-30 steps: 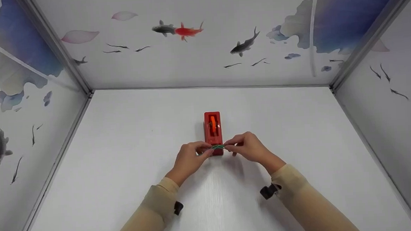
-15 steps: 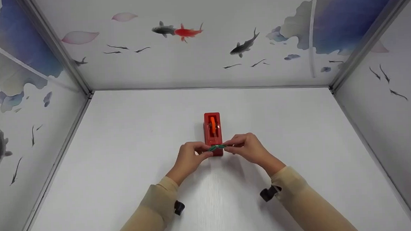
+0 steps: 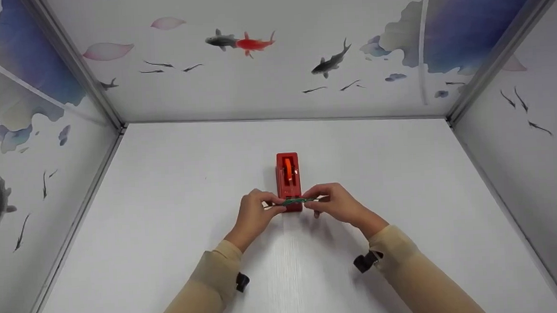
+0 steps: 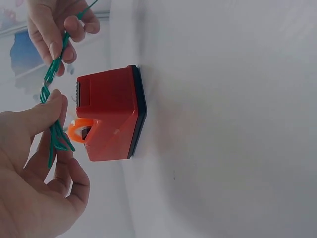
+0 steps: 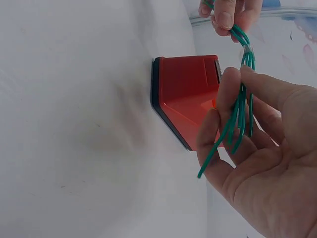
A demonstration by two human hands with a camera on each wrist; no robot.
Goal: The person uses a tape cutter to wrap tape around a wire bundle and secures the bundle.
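The left hand (image 3: 256, 214) and right hand (image 3: 335, 202) each pinch the green wires (image 5: 241, 116) between thumb and fingers, 1 on either side of a pale band (image 5: 247, 49), probably tape, above the near end of the red dispenser (image 3: 290, 190) on the table (image 3: 189, 180). The step looks like binding the bundle; next would call for 1 hand steadying it while the other presses the band snug.
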